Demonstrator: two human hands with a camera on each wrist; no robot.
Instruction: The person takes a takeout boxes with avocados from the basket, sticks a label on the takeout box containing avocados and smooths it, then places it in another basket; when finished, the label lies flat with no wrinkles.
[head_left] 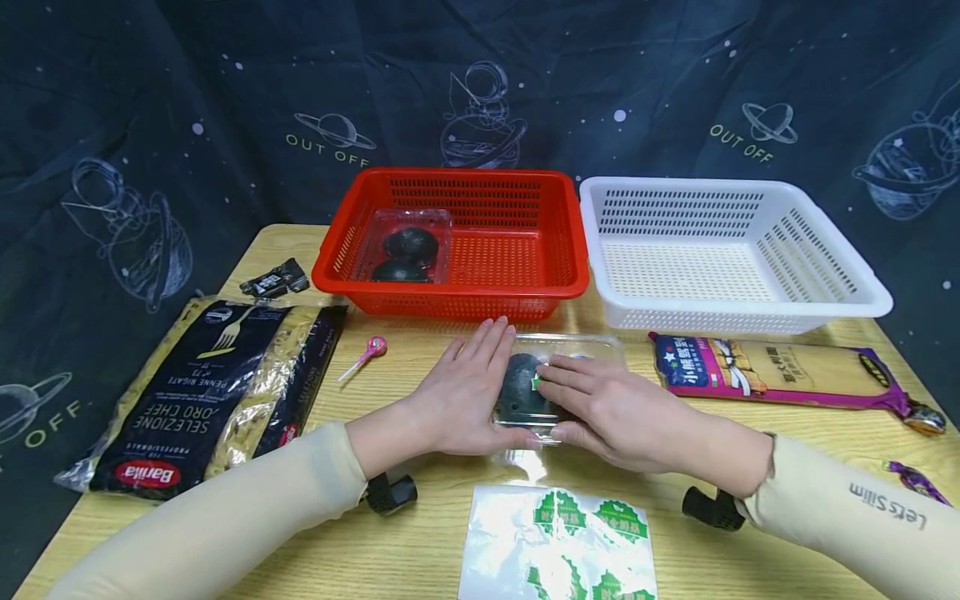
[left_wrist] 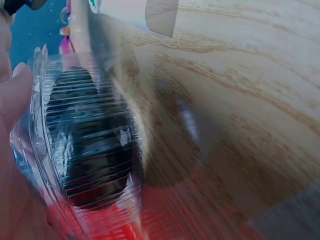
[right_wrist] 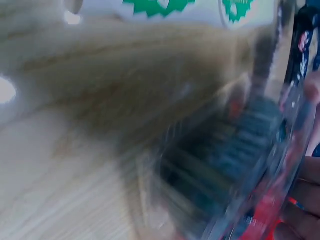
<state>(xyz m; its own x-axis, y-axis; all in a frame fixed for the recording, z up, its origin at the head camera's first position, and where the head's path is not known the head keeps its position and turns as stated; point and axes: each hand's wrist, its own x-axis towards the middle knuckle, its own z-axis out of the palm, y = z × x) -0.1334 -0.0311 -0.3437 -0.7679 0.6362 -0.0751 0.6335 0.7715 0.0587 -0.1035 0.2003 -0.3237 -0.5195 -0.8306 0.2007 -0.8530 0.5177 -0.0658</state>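
A clear plastic clamshell box [head_left: 611,348] with dark green, avocado-like fruit [head_left: 517,385] inside lies on the table. Along its left side rests my left hand [head_left: 459,400], fingers straight and thumb at the front edge. My right hand [head_left: 626,410] lies over the right part of the lid, its extended fingertips at a small green sticker [head_left: 536,382]. The ribbed wall of the box and the dark fruit [left_wrist: 92,150] fill much of the left wrist view. In the right wrist view the box [right_wrist: 220,165] is blurred. My right hand covers part of the contents.
Behind stand a red basket [head_left: 450,298], holding another box of dark fruit [head_left: 411,244], and a white basket [head_left: 742,310]. A penne bag [head_left: 202,392], black packet [head_left: 276,279] and lollipop [head_left: 377,346] lie left; a noodle pack [head_left: 780,371] and purple candy [head_left: 917,481] right. A sticker sheet [head_left: 498,542] lies in front.
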